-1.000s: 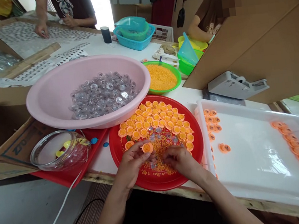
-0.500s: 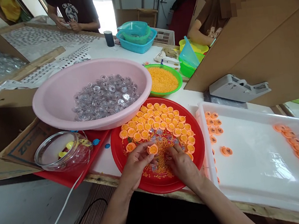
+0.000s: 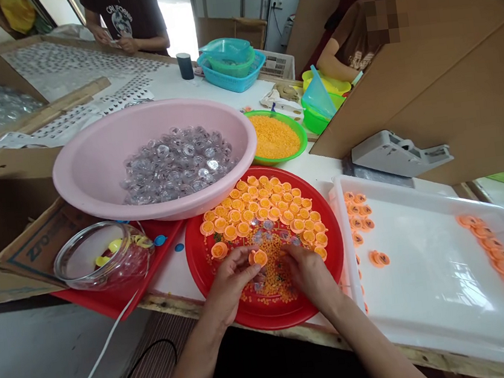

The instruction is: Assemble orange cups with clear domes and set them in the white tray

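Observation:
Between the thumb and fingers of my left hand point(image 3: 230, 283) is a small orange cup-shaped piece point(image 3: 258, 257), filled with yellow-orange. My right hand point(image 3: 310, 272) has its fingers pinched together just to the right, low over loose orange beads point(image 3: 272, 285); whatever is in the fingertips is hidden. Both hands are over a round red tray point(image 3: 276, 320). Many similar orange pieces point(image 3: 254, 206) with yellow-orange filling crowd the tray's far half. A few clear discs point(image 3: 266, 225) lie among the beads between them and my hands.
A pink basin point(image 3: 90, 171) of clear discs overlaps the tray's far left edge. Behind the tray stands a green bowl point(image 3: 305, 140) of orange beads. At right, a white tray point(image 3: 420, 303) holds rows of orange pieces. A glass bowl point(image 3: 80, 275) and cardboard box are left. Two people work beyond.
My right hand has lifted slightly and turned, its fingertips still pinched. My left hand keeps the orange cup-shaped piece in nearly the same place. The view has shifted a little.

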Tool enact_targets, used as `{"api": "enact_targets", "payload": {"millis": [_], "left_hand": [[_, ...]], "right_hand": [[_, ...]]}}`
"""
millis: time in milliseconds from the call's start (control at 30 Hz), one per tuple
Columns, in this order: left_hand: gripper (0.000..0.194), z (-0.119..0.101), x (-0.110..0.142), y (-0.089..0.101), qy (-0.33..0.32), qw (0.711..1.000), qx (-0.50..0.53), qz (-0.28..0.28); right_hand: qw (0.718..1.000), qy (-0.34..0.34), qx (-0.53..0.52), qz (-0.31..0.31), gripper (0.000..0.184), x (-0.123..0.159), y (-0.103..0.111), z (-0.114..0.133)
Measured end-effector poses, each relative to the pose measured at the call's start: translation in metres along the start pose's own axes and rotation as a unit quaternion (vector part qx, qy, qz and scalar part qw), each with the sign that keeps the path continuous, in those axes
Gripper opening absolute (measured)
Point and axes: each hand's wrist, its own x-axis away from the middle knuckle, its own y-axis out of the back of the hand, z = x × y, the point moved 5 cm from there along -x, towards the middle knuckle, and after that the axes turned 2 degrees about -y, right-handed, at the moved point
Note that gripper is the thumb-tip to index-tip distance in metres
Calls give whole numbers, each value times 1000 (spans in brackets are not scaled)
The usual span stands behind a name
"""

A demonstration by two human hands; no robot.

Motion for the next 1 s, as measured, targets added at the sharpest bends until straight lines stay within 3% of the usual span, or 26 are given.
{"api": "enact_targets", "payload": {"millis": [67, 167, 233, 367, 433, 500, 567, 700, 1000], "left_hand": [[38, 0, 1, -1, 4, 1000, 1, 2], [35, -1, 2, -1, -2, 1000, -5, 5], [34, -1, 1, 0, -9, 1000, -8, 8], [35, 2, 0, 0, -9, 1000, -4, 22], [34, 4, 0, -2, -3, 999, -9, 31], [35, 6, 0, -4, 6, 999, -27, 37], [38, 7, 2, -7, 16, 998, -49, 40], [43, 7, 6, -18, 24, 992, -85, 90], [34, 12, 6, -25, -20, 980, -134, 143]], "right_hand": [[984, -55, -172, 10, 5, 0, 1, -4], [912, -122, -387, 62, 13, 2, -1, -2], [878, -139, -452, 71, 21, 5, 0, 2], [851, -166, -494, 60, 26, 10, 1, 3], [859, -162, -482, 57, 25, 10, 4, 4], [887, -132, -439, 59, 21, 8, 10, 7], [913, -94, -386, 89, 15, 5, 16, 12], [932, -29, -328, 151, 8, 0, 19, 21], [981, 62, -165, 81, 13, 3, 25, 32]]}}
